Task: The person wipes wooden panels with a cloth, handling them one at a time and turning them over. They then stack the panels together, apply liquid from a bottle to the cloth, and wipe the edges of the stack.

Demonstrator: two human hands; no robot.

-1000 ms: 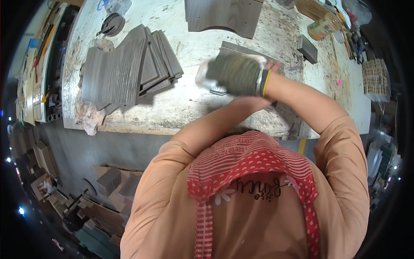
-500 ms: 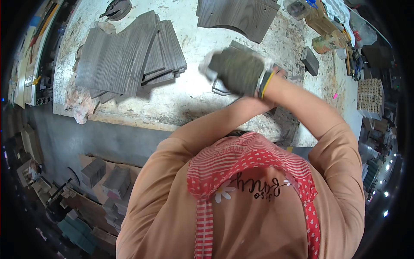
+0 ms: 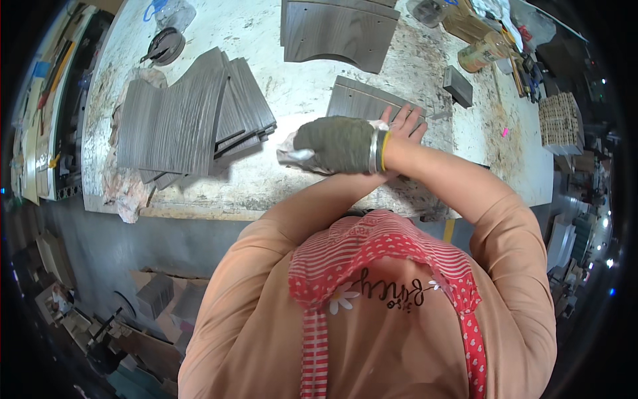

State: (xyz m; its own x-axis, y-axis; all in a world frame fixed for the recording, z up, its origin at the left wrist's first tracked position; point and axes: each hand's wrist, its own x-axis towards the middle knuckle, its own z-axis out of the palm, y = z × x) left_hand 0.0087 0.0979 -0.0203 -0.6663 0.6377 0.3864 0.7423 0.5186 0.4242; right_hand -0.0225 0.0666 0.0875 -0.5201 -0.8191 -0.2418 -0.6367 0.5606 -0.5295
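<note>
My forearms cross over the near part of the worktable. My left hand, bare, reaches out under the right wrist with its fingers spread flat on the right end of a grey wood-grain panel. My right hand wears a dark green work glove and lies to the left, closed around a whitish cloth, which shows beyond its fingers. It is at the panel's near side and covers part of it; whether the cloth touches the panel I cannot tell.
To the left is a fanned stack of grey curved panels, with a crumpled rag at the table edge. More panels lie at the back. A dark round tin, a small grey block and a jar stand around.
My gloved right hand has moved left and nearer to me with the cloth, uncovering more of the panel. My left hand's fingers now show. The whole view has shifted slightly.
</note>
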